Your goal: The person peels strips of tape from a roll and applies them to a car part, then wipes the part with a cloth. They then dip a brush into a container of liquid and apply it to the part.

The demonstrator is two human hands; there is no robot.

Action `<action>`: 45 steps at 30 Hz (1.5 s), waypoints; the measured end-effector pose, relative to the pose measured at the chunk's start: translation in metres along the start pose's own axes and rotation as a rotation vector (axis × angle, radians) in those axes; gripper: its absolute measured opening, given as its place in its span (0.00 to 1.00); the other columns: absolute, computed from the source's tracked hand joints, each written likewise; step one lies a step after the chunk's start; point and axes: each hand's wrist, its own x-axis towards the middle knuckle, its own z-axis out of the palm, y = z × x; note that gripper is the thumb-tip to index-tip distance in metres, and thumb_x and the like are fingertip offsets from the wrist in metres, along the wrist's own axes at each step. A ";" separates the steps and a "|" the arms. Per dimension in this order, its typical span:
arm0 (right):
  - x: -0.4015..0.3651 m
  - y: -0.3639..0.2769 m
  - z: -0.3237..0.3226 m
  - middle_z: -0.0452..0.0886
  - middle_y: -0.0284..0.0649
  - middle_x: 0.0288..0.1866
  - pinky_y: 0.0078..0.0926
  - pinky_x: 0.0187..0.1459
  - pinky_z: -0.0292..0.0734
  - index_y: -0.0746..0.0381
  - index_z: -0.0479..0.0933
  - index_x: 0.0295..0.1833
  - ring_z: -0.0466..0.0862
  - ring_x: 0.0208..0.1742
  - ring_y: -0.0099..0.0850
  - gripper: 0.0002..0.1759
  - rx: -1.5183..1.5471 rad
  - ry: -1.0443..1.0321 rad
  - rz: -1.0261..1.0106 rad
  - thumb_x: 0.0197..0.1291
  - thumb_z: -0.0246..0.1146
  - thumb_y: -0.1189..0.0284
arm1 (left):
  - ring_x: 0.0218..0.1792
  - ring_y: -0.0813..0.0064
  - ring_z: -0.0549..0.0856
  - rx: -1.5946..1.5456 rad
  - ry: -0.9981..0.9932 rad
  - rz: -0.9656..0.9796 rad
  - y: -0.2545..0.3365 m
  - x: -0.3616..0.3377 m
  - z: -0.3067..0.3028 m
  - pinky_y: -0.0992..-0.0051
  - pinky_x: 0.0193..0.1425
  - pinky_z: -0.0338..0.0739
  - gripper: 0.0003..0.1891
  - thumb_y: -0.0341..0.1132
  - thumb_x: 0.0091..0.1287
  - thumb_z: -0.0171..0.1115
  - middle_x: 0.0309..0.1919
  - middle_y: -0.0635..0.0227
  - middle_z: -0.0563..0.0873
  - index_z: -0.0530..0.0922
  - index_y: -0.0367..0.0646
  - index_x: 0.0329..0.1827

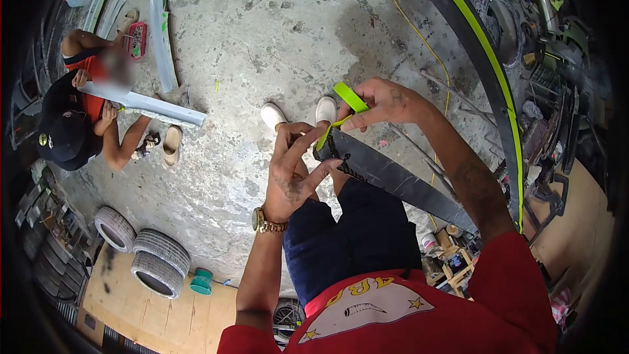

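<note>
A dark panel (400,180) with a narrow end lies across in front of my body, above my legs. Bright green tape (325,136) runs over its narrow end. My left hand (293,174) is at that end, its fingertips pressed on the tape and its thumb apart from them. My right hand (380,106) pinches the green tape roll (350,96), from which the strip leads down to the panel's tip. On the right, a long curved black strip (488,46) carries a green band along its length.
Two people (62,134) at the left hold a grey panel (164,108). A red tray (136,40) and long panels are near them. Tyres (157,274) and a green bucket (202,281) stand lower left. A yellow cable (426,39) crosses the floor; parts crowd the right.
</note>
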 end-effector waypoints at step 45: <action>0.014 0.007 -0.007 0.88 0.34 0.37 0.24 0.41 0.78 0.63 0.90 0.50 0.82 0.37 0.23 0.23 -0.031 -0.067 0.018 0.54 0.83 0.60 | 0.51 0.67 0.81 0.059 0.299 -0.015 -0.002 -0.040 0.017 0.69 0.52 0.80 0.27 0.26 0.51 0.85 0.52 0.62 0.79 0.88 0.41 0.58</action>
